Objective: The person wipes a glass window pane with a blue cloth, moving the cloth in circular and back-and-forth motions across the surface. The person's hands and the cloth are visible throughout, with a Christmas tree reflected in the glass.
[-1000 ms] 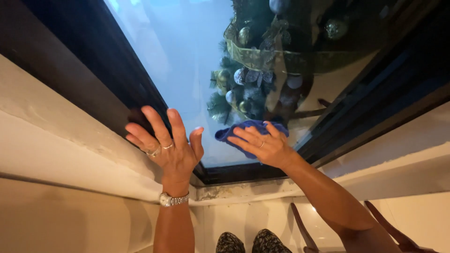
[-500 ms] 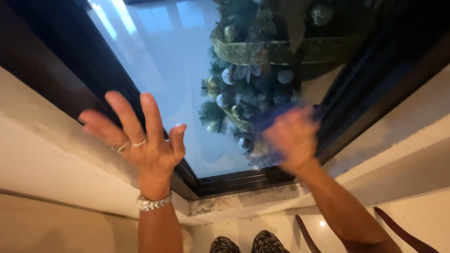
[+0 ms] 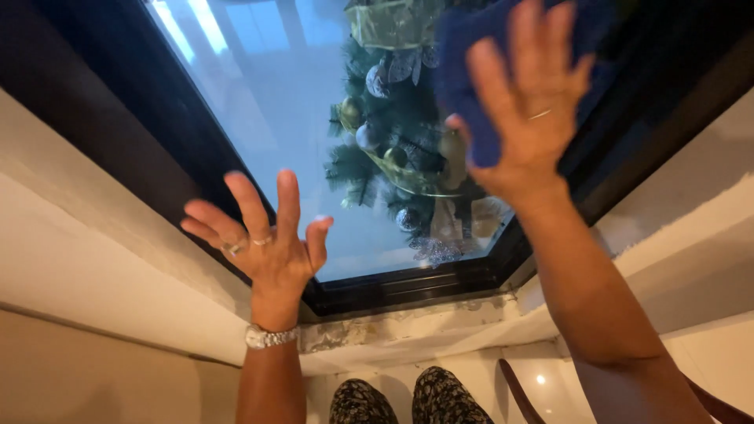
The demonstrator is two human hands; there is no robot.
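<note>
Since the earlier frame: right hand (image 3: 528, 118) and blue cloth (image 3: 471, 55) have travelled up the glass pane (image 3: 275, 102) from its lower right part to near its upper right corner; left hand (image 3: 263, 239) sits a little further right along the dark frame (image 3: 173, 157). Item, right hand: fingers spread flat, palm pressing the blue cloth against the glass pane, a ring on one finger; cloth bunched under the palm and fingers, showing at the left and above the fingertips, at the top edge of the view. Item, left hand: open, fingers splayed, holding nothing, laid against the dark frame at the pane's lower left edge; rings on two fingers, silver watch (image 3: 271, 337) on the wrist. Item, glass pane: set in the dark frame within a pale wall (image 3: 94, 259); decorated tree (image 3: 393, 157) with silver baubles and gold ribbon visible in it, just left of the cloth. Item, patterned trousers (image 3: 408, 400) at the bottom edge, between the two forearms.
</note>
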